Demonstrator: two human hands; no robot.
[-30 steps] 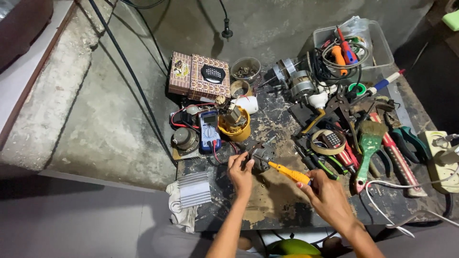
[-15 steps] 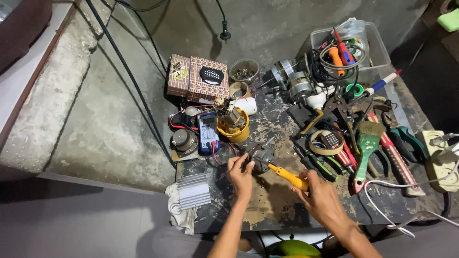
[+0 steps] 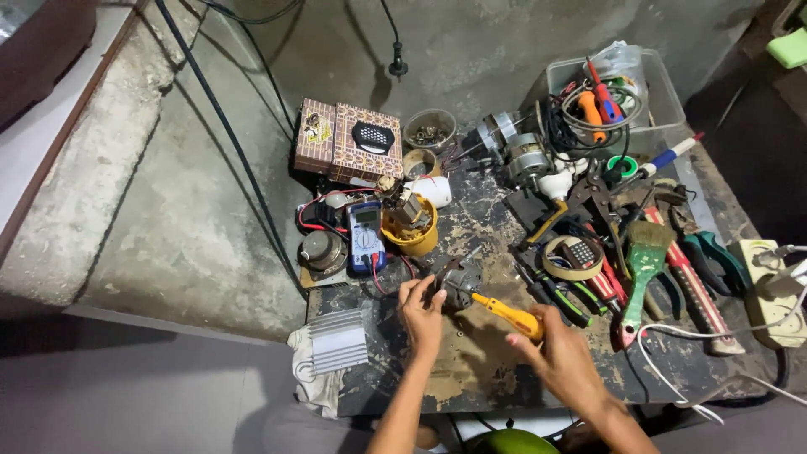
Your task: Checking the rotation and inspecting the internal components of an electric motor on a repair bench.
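Two hands at the cluttered table (image 3: 471, 382): left hand (image 3: 423, 313) pinching a small metal motor part (image 3: 458, 286), details too dark to make out. Right hand (image 3: 561, 357) wrapped round a yellow-handled screwdriver (image 3: 507, 314), tip hidden against the part, fingers partly concealed.

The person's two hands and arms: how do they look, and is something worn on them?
Both arms come up from the bottom edge of the head view. The left hand and the right hand are bare: no gloves, and no sleeve covers either forearm as far as the picture shows. I can make out no watch, ring or bracelet, though such small things would be hard to see here.
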